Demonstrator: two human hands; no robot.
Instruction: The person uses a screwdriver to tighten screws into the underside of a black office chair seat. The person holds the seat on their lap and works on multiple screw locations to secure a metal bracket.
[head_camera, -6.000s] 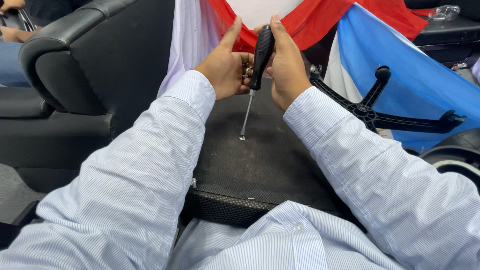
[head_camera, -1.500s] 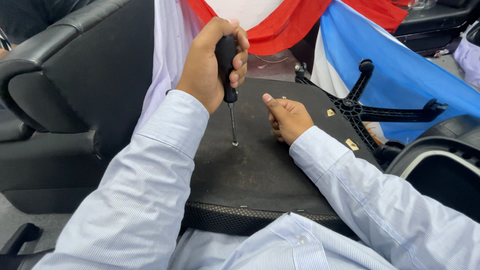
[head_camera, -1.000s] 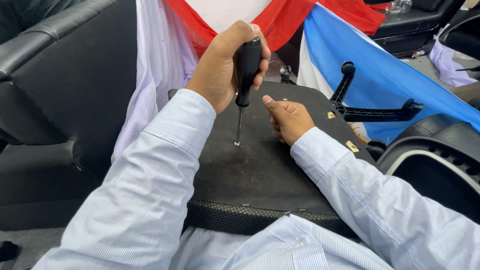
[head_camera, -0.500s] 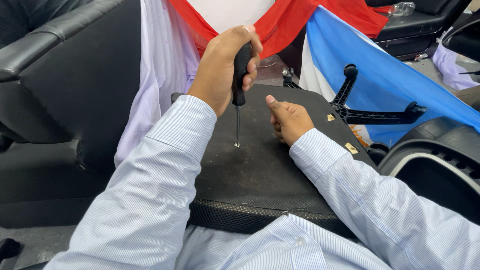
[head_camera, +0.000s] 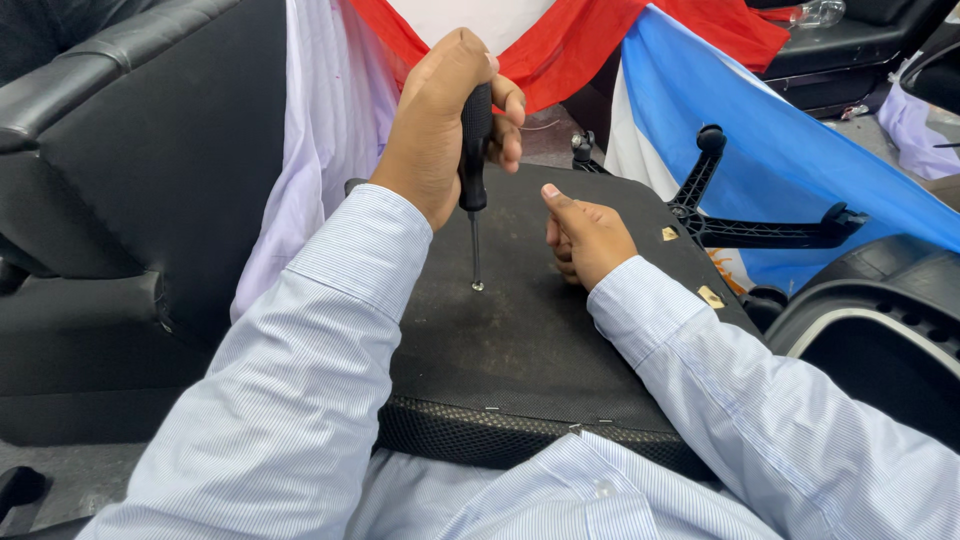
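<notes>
My left hand (head_camera: 440, 115) grips the black handle of a screwdriver (head_camera: 474, 190), held upright with its metal tip touching the black underside of a seat panel (head_camera: 520, 340) that rests on my lap. Just right of the shaft, my right hand (head_camera: 585, 238) lies on the panel as a loose fist with the thumb sticking up; nothing shows in it. Both my arms wear a light blue striped shirt.
A black leather chair back (head_camera: 130, 170) stands at the left. Behind the panel hang white, red and blue cloths (head_camera: 780, 150). A black star-shaped chair base (head_camera: 740, 225) lies at the right, with a black chair shell (head_camera: 870, 330) in front of it.
Six seconds ago both hands held the screwdriver together. Now only my left hand grips it, tip set on the panel, and my right hand has dropped onto the panel; the view shifted slightly.
</notes>
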